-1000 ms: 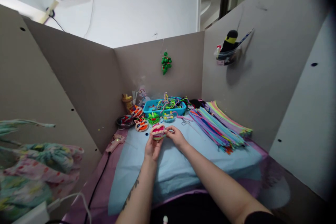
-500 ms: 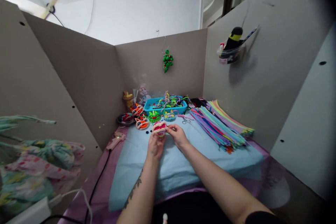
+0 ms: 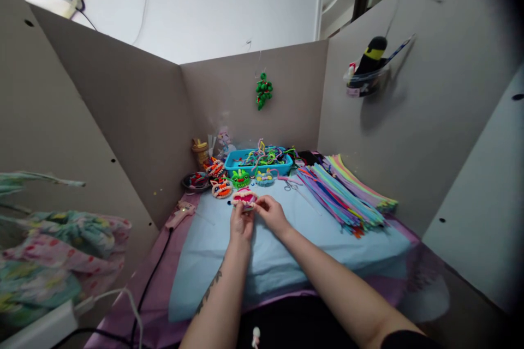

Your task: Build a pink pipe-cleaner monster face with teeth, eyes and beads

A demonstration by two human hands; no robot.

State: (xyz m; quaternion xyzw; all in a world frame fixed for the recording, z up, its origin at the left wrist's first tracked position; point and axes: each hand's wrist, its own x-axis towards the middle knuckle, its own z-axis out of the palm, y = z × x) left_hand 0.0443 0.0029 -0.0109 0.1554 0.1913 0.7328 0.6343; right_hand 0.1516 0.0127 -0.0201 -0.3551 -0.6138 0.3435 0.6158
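Above the light blue cloth, my left hand (image 3: 242,222) is closed on a small pink and cream pipe-cleaner craft piece (image 3: 244,196), shaped like an open mouth with a cream rim. At its right edge the fingers of my right hand (image 3: 271,214) pinch the same piece; how much of it they grip is hard to make out. Just behind it stand similar fuzzy figures: an orange one (image 3: 221,189), a green one (image 3: 240,179) and a blue and yellow one (image 3: 264,178).
A blue basket (image 3: 231,162) of tangled pipe cleaners stands at the back. Bundles of straight pipe cleaners (image 3: 339,196) lie to the right, beside scissors (image 3: 291,186). On the left rest a pink glue gun (image 3: 180,215) with a black cord and a dark bowl (image 3: 195,182). Grey panels surround the table.
Both hands have shifted slightly left with the pink and cream piece, which now sits a little more tilted. The view has moved slightly.
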